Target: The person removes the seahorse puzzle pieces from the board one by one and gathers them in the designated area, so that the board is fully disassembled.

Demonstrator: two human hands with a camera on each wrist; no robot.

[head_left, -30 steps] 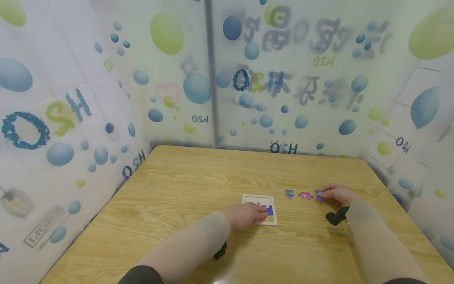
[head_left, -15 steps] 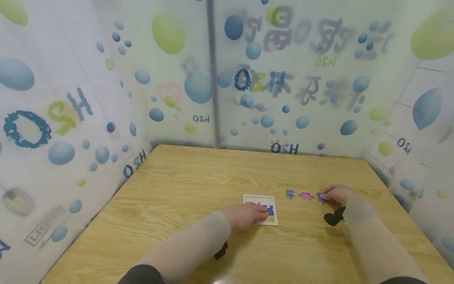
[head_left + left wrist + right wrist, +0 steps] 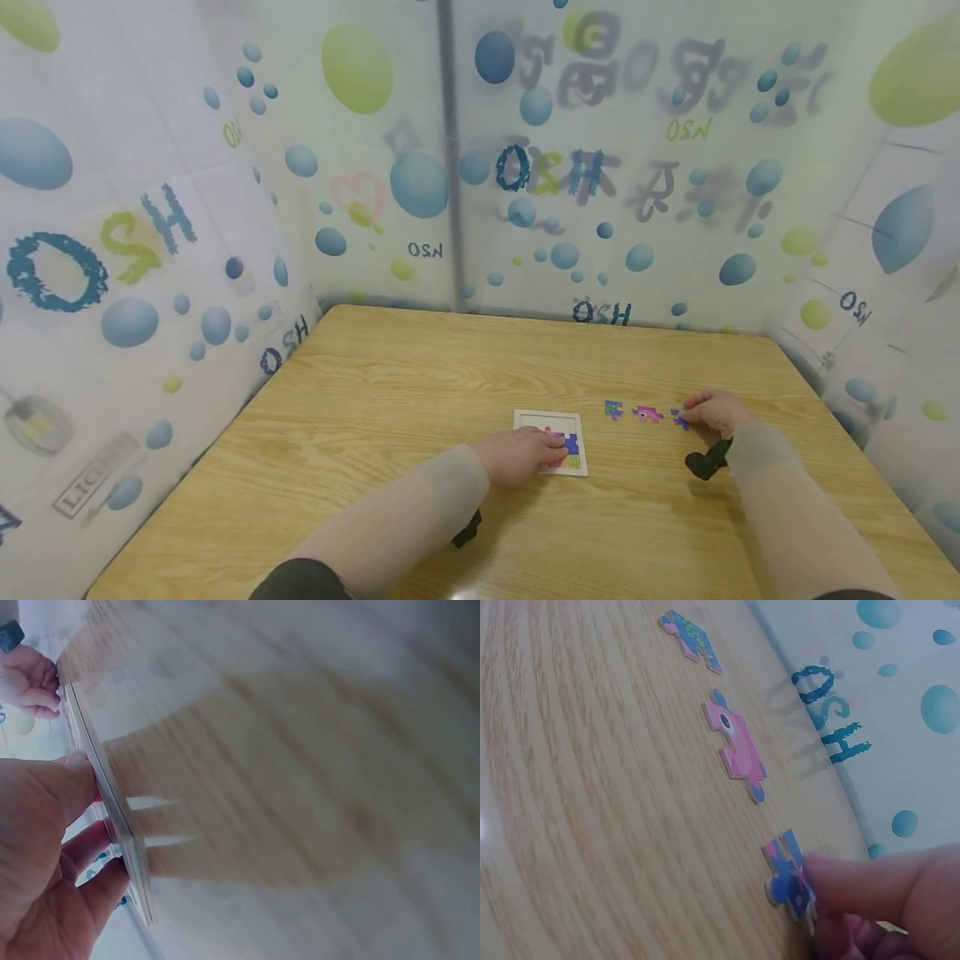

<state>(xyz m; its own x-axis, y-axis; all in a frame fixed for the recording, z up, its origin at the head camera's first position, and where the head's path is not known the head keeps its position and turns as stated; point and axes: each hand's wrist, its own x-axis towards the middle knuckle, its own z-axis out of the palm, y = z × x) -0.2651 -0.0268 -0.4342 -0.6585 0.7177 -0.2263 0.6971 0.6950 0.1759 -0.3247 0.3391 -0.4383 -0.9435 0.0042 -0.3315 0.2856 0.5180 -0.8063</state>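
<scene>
In the head view my left hand (image 3: 521, 456) rests on a white-framed puzzle board (image 3: 582, 472), fingers lying over its joined pieces and covering part of them. Seen from the left wrist, the thumb and fingertips press the board (image 3: 112, 787) near its edge. My right hand (image 3: 717, 411) pinches a blue-purple puzzle piece (image 3: 785, 879) between thumb and fingers, at the right end of a row of loose pieces. Beside it lies a pink puzzle piece (image 3: 740, 742) with an eye on it. Farther left in the row is a blue and green puzzle piece (image 3: 613, 409).
The wooden table (image 3: 375, 392) carries the board and loose pieces. A printed curtain (image 3: 480, 225) with blue and green dots stands behind the table and at both sides.
The piece in the right hand has turned and shifted slightly right, with more of it now hidden by the fingers. My left hand stays on the board.
</scene>
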